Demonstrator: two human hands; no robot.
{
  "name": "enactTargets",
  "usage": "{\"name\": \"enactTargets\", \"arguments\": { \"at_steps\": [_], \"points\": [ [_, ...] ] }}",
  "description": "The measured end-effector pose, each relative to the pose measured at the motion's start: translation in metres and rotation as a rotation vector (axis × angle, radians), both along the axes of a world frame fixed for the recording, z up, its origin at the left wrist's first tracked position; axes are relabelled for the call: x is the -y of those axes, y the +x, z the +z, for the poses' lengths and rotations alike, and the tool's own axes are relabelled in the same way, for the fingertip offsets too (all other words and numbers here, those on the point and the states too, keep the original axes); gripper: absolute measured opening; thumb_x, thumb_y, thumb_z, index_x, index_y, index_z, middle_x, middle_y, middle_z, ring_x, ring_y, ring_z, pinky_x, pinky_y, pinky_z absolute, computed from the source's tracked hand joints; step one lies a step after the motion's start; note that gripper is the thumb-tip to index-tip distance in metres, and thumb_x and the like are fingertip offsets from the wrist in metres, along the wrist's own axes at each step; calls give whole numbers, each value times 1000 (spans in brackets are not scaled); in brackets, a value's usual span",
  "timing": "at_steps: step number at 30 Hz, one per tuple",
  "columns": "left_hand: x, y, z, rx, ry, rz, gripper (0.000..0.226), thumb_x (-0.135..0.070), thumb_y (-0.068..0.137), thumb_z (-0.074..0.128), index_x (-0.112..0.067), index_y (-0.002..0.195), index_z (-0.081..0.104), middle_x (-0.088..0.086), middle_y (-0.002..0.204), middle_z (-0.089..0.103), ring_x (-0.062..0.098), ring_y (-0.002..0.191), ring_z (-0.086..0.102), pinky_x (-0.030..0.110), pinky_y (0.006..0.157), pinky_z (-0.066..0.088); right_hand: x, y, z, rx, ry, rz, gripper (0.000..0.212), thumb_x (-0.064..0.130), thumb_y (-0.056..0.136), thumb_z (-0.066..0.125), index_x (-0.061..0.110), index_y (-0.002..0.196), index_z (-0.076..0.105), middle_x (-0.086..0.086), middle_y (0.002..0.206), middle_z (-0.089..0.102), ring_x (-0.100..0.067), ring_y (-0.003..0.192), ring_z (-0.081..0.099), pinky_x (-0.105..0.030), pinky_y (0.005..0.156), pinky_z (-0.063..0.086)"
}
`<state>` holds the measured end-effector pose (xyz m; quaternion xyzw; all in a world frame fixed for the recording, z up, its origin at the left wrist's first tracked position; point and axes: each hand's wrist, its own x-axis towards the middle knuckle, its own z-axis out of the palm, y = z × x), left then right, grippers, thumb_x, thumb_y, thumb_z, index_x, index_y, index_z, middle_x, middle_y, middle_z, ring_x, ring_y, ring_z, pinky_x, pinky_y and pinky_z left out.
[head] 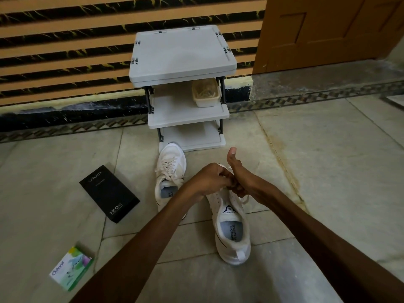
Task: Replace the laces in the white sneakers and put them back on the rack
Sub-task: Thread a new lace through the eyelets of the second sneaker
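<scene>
Two white sneakers lie on the tiled floor in front of a grey three-shelf rack (188, 108). The left sneaker (169, 171) is laced and points toward the rack. The right sneaker (231, 228) lies nearer me, heel toward the camera, its toe hidden under my hands. My left hand (209, 180) has its fingers curled over the front of this shoe and pinches its white lace. My right hand (238, 176) meets it there, fingers curled on the lace (246, 199), thumb sticking up. A loop of lace hangs beside the shoe's right side.
A beige plastic tub (205, 92) of pale laces sits on the rack's middle shelf. A black box (109, 193) lies on the floor to the left, and a green-and-white Odonil box (72, 267) nearer me. A striped wall and wooden door (328, 29) stand behind.
</scene>
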<state>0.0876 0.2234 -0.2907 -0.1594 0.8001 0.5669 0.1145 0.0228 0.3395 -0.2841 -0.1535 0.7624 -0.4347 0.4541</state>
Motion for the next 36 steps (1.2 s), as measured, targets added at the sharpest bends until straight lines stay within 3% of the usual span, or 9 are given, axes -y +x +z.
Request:
{"name": "enactTargets", "arguments": {
  "at_steps": [4,8,11,16,19,21,24,27,36],
  "points": [
    [1,1,-2,-15,-65,22,15,-13,89,60,-16,83,73,3,89,71,20,92,67,29,81,50,-2,-6,-5,-11,-13,-10,70,73,92,13,13,76,47,5,50,45,-6,44,36,-21,47,31],
    [15,-1,-7,-39,-239,147,10,-26,92,60,-23,86,68,0,106,67,16,98,61,31,83,49,-15,-10,-6,-238,6,-37,26,25,98,54,11,86,73,0,66,60,-8,53,48,-18,49,37],
    [19,-2,-3,-47,-225,122,9,-24,92,60,-20,90,68,1,104,66,14,91,61,26,71,48,-20,-11,-7,-415,-57,-45,18,19,95,59,14,84,73,1,65,67,-4,49,53,-14,47,39],
    [20,-9,5,-76,-248,106,9,-25,93,59,-22,92,68,-3,107,67,13,102,60,31,87,49,-14,-18,-6,-681,-57,1,11,10,91,65,16,84,72,6,62,68,-4,51,64,-11,49,46],
    [22,-10,16,-111,-273,161,10,-21,94,57,-23,92,66,-6,96,64,8,88,57,25,72,44,-11,-22,2,-805,-50,-24,17,12,86,69,25,76,73,20,61,62,3,56,63,-6,56,43],
    [28,-11,28,-154,-246,203,16,-18,96,52,-22,95,67,-6,93,64,7,82,57,22,67,43,-10,-24,13,-774,-124,-104,14,16,86,70,24,75,73,17,63,65,5,60,63,-5,59,43],
    [37,-12,56,-202,-67,234,23,-11,99,45,-17,97,67,-4,72,59,4,63,52,14,60,43,-8,-25,38,-483,-279,-268,13,14,91,64,14,84,75,1,73,72,-8,66,65,-21,63,52],
    [41,-14,93,-224,57,195,25,-8,101,41,-12,102,65,0,61,50,10,55,43,20,53,37,-3,-24,67,-306,-399,-308,17,11,96,57,8,91,73,-9,79,72,-15,67,64,-28,65,54],
    [51,-21,197,-375,-28,213,25,-14,101,44,-13,110,67,-6,60,52,3,51,41,13,45,33,20,-33,169,-377,-574,-268,19,15,97,54,4,97,70,-9,80,72,-14,69,65,-27,67,55]
  ]
}}
